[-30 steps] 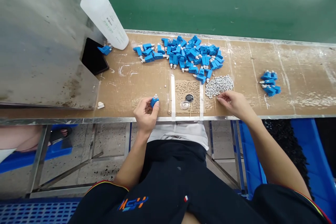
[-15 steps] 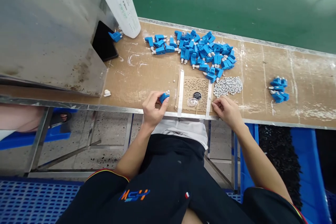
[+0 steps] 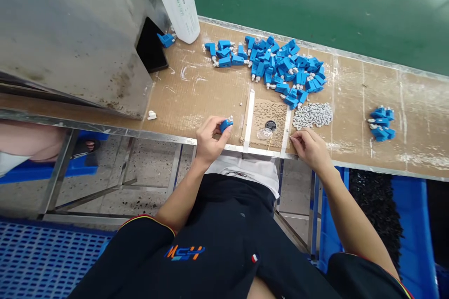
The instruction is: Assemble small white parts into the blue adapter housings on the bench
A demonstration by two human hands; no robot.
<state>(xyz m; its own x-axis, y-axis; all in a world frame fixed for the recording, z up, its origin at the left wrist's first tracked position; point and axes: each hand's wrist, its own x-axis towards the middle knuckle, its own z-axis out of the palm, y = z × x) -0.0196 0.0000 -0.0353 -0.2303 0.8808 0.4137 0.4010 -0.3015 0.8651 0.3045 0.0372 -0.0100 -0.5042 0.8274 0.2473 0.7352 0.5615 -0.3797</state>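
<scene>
Block [image 3: 226, 125]: small blue one, by the bench [image 3: 196, 98]'s near edge, left of the taped cardboard [image 3: 260, 110]
Left hand [image 3: 210, 141]: pinching that block
Right hand [image 3: 311, 148]: fingertips pressed together, can't tell on what, just near-side of the grey bits [image 3: 313, 115]

A narrow bench [image 3: 196, 98] topped with brown cardboard runs across the view, edged in metal [image 3: 168, 137] and standing on metal legs [image 3: 60, 170]. Beyond it spreads a smooth green surface [image 3: 315, 9] with a soft sheen of light. A stained metal box [image 3: 70, 32] stands at the left. Below lies a grey, speckled floor [image 3: 147, 201], with a blue grid [image 3: 42, 261] at lower left and a blue crate [image 3: 414, 224] at right.
</scene>
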